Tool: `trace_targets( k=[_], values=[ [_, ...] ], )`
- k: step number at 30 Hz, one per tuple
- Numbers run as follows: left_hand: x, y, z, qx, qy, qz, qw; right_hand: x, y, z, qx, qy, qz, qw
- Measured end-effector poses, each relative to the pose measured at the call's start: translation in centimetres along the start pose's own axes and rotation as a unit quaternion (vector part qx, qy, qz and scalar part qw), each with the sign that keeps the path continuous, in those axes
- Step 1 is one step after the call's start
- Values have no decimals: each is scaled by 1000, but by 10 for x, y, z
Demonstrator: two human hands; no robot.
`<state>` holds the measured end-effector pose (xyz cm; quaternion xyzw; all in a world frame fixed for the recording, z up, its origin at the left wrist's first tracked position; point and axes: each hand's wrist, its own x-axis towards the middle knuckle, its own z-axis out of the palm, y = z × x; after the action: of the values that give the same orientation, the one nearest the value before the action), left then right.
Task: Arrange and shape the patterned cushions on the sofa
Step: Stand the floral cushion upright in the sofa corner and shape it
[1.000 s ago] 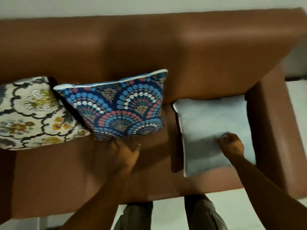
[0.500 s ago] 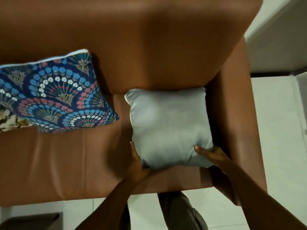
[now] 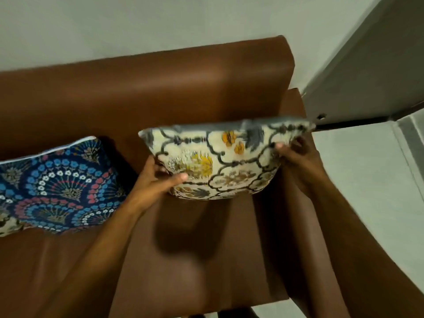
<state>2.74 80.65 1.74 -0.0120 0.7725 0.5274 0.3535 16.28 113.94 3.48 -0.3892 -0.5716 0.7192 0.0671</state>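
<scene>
A cream cushion with grey lattice and yellow flowers is held in the air above the right end of the brown leather sofa. Its patterned face is turned towards me and a grey edge shows along its top. My left hand grips its lower left corner, thumb on the front. My right hand grips its right edge. A dark blue cushion with fan pattern leans against the backrest to the left. The corner of another cream cushion peeks out at the far left edge.
The sofa's right armrest runs beside the held cushion. A pale wall rises behind the backrest. A grey door or panel stands at the right, with light floor tiles below it.
The cushion lay flat on the seat with its plain grey side up and both hands at its near edge. Now it is lifted and turned, showing its patterned face. The view has tilted upward.
</scene>
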Motion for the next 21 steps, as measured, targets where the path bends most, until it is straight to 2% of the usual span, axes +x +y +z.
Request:
trace_targets(
  k=[2,3,6,10,13,15,17,19,21],
  values=[
    [23,-10,16,97,53,28,993,13,9,4,-94,-12,-29,995],
    [31,-18,24,101,59,31,993,18,15,5,-117,-29,-14,993],
    [42,-45,42,61,61,38,996,25,32,2,-127,-62,42,989],
    [34,-60,49,-3,113,60,992,29,40,-3,-111,-4,-10,994],
    [25,-68,49,-9,160,11,987,15,69,0,-88,17,-12,996],
    [15,-76,47,-9,175,-34,984,-6,117,-6,-84,53,28,995],
    [5,-84,41,47,174,-51,982,-39,174,-15,-128,63,107,984],
    [-3,-89,37,94,156,-25,983,-54,225,-22,-168,61,170,969],
    [-2,-82,36,113,128,28,985,-43,246,-23,-182,59,199,961]
  ],
)
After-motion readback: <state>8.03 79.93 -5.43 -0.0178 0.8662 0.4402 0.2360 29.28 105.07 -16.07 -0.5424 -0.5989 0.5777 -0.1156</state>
